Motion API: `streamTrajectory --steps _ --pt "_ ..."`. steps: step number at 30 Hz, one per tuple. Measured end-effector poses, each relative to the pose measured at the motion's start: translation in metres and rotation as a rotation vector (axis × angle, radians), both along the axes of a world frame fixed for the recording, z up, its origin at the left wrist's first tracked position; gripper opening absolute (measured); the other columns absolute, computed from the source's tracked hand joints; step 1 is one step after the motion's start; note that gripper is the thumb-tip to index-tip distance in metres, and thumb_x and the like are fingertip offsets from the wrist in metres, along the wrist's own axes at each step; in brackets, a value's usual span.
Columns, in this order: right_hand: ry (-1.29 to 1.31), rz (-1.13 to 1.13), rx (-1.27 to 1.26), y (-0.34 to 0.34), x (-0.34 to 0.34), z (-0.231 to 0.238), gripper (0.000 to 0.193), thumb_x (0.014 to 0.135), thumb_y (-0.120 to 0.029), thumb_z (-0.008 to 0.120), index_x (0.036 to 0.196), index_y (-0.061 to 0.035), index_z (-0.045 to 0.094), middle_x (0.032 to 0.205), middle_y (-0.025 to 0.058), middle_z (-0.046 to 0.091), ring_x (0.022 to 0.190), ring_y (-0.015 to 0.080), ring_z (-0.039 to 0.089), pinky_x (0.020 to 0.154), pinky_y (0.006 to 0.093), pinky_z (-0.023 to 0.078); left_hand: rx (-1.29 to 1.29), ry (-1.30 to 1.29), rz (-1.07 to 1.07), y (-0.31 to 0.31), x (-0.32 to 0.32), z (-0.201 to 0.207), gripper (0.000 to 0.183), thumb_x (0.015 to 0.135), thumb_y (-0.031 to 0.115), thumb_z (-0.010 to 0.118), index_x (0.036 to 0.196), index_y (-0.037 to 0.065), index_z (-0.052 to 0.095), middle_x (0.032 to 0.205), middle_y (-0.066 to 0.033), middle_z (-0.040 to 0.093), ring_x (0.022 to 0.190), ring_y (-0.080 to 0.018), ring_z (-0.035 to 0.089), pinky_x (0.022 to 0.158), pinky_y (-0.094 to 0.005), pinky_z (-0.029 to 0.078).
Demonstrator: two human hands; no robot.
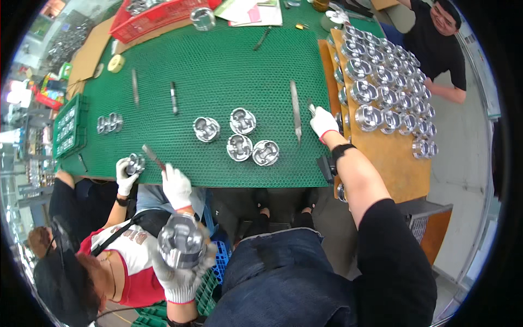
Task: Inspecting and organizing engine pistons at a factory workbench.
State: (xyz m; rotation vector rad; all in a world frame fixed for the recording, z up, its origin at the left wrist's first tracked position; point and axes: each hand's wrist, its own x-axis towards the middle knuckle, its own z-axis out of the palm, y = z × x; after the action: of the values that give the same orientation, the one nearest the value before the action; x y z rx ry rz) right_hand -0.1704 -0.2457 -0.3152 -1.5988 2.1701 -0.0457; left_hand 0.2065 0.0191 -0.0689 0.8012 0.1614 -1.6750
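"White-gloved hands [177,188] at far left: whose?"

"Co-worker's: one has a metal part [135,164], the other a brown-handled tool [154,157]. Next is the wearer's L hand [178,282], fingers curled around the held piston [181,240], up near the body, off the table [234,65]."

"And then?"

"Four pistons [239,148] on the table, then a flat file [295,109], lying near the R hand [325,121]. R fingers look closed on a slim tool [311,103]; lifted or not, can't tell. Far right: pistons in rows [387,97] on a wooden board [381,158]."

"Which step, pls?"

"IMO, getting the tool while the piston waits. Next move calls for a steady L grip, and bringing the tool across w/o bumping the other pcs."
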Motion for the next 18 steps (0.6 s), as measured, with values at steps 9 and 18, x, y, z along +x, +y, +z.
streamTrajectory --steps 9,18 --pt "-0.654 0.676 -0.814 0.137 0.044 0.263 0.030 0.079 -0.007 0.061 0.109 -0.0050 0.063 0.086 0.0071 0.067 0.072 0.0170 0.063 0.062 0.0288 0.049 -0.386 -0.982 0.033 -0.054 -0.079 0.062 0.084 0.077 0.019 0.072 0.141 0.010 0.020 0.135 -0.0140 0.039 0.118 -0.0328 0.049 0.097 -0.0451 0.046" --pt "-0.368 0.853 -0.742 0.246 -0.015 0.343 0.054 0.062 -0.011 0.070 0.115 -0.0097 0.062 0.069 0.0028 0.051 0.050 0.0202 0.053 0.043 0.0315 0.041 -1.160 -1.636 -0.067 -0.043 -0.151 0.083 0.134 0.053 0.030 0.094 0.145 0.002 0.000 0.142 -0.0195 0.024 0.128 -0.0310 0.038 0.104 -0.0437 0.039"
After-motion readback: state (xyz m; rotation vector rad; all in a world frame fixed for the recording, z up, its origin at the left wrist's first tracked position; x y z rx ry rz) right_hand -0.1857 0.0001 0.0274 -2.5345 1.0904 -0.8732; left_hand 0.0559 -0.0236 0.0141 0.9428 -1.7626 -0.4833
